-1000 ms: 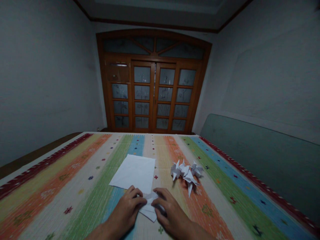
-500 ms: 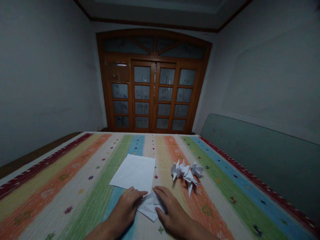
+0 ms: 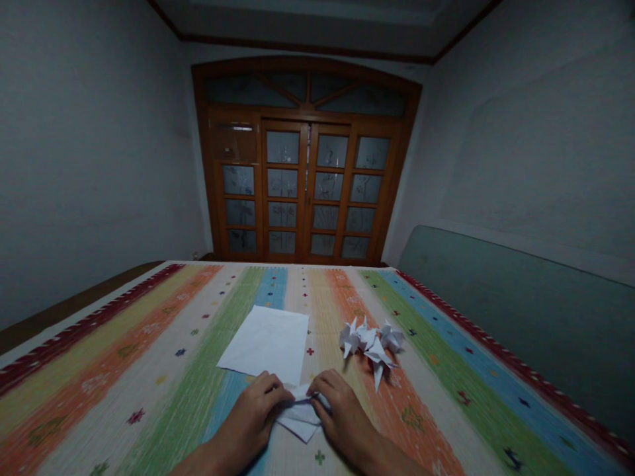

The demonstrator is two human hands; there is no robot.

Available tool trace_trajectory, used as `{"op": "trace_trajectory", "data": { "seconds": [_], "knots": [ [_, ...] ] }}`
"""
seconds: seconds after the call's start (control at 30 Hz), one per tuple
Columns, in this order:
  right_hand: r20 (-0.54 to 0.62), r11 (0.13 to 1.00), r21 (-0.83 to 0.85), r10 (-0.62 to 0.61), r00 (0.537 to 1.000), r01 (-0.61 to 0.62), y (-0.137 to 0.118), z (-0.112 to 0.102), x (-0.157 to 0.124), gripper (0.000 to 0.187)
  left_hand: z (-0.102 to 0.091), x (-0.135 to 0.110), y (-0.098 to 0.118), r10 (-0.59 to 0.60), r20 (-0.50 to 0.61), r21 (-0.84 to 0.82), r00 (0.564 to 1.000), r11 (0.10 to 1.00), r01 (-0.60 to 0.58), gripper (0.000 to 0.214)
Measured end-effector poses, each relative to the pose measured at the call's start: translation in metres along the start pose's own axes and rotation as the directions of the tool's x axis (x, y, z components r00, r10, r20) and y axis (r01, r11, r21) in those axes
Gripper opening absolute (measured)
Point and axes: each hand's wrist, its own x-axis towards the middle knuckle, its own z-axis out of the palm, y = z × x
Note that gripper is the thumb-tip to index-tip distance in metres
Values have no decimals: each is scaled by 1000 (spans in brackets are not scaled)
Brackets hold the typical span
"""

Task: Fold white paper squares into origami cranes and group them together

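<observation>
A partly folded piece of white paper (image 3: 301,415) lies on the striped tablecloth between my two hands, its loose corner pointing toward me. My left hand (image 3: 258,404) grips its left side, thumb and fingers pinched at the upper edge. From the right, my right hand (image 3: 337,408) pinches the upper right part of the same paper with curled fingers. Just beyond my fingers lies a flat stack or sheet of white paper (image 3: 270,340). Several folded white paper figures with pointed tips (image 3: 372,345) sit in a cluster to the right.
The striped tablecloth (image 3: 188,377) covers the whole table. A grey-green padded backrest or board (image 3: 506,297) runs along the right side. Wooden doors with glass panes (image 3: 305,192) stand beyond the far table edge.
My right hand's fingers have gone from stretched over the paper to curled in a pinch. My left fingers have curled too, and the paper's upper edge is lifted between them.
</observation>
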Motion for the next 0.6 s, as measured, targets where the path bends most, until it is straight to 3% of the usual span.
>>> {"op": "trace_trajectory", "data": {
  "seconds": [0.13, 0.3, 0.43, 0.6],
  "knots": [
    [-3, 999, -6, -36, 999, 36, -2, -2, -3, 30, -1, -2, 3, 39, 29, 78, 999, 996, -41, 36],
    [6, 996, 39, -77, 997, 76, -9, -8, -3, 20, 2, -4, 3, 88, 36, 147, 995, 985, -92, 37],
    [26, 997, 17, -71, 997, 71, -10, -7, -5, 31, 1, -5, 8, 113, 17, 131, 993, 985, -114, 34],
    [36, 987, -37, -157, 987, 158, -4, -2, -10, 27, -5, -3, 14, 61, 11, 74, 998, 995, -62, 23]
  ]
}}
